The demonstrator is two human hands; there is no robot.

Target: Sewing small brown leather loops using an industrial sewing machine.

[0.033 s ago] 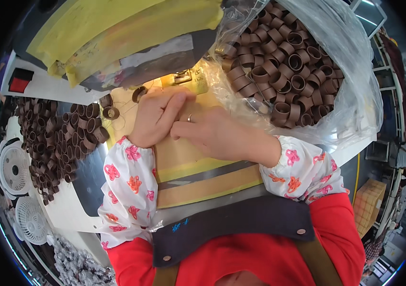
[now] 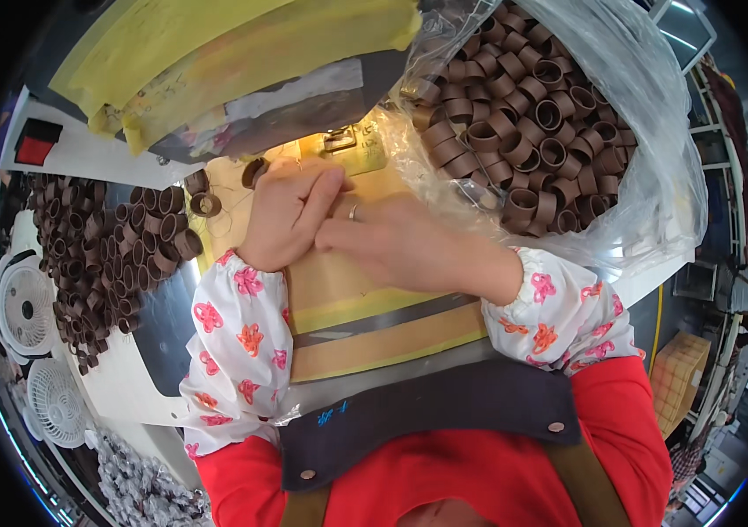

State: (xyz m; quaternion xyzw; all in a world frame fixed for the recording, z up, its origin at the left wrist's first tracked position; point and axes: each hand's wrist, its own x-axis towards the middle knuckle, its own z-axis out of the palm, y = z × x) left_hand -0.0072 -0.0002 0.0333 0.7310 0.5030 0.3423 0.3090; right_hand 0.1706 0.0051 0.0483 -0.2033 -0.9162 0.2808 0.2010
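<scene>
Side by side under the head of a sewing machine (image 2: 242,97) wrapped in yellow covering are both my hands. My left hand (image 2: 284,215) lies back-up by the lit metal plate (image 2: 354,151), thumb pressed in and fingertips hidden. Curled close against it, my right hand (image 2: 404,241) wears a ring on one finger, and its fingertips are tucked out of sight. Whatever the two hands grip is hidden beneath them. Just beyond my left hand sits a brown ring-shaped band (image 2: 254,172), with loose threads nearby.
A clear plastic bag (image 2: 655,176) full of brown bands (image 2: 549,114) stands at the right. Another heap of bands (image 2: 119,246) covers the table's left side. Two white fans (image 2: 57,404) stand at the far left, above bundled grey material (image 2: 141,483). A yellow checked box (image 2: 681,378) is at right.
My right hand has shifted very slightly and is a little blurred. My left hand stays in nearly the same place.
</scene>
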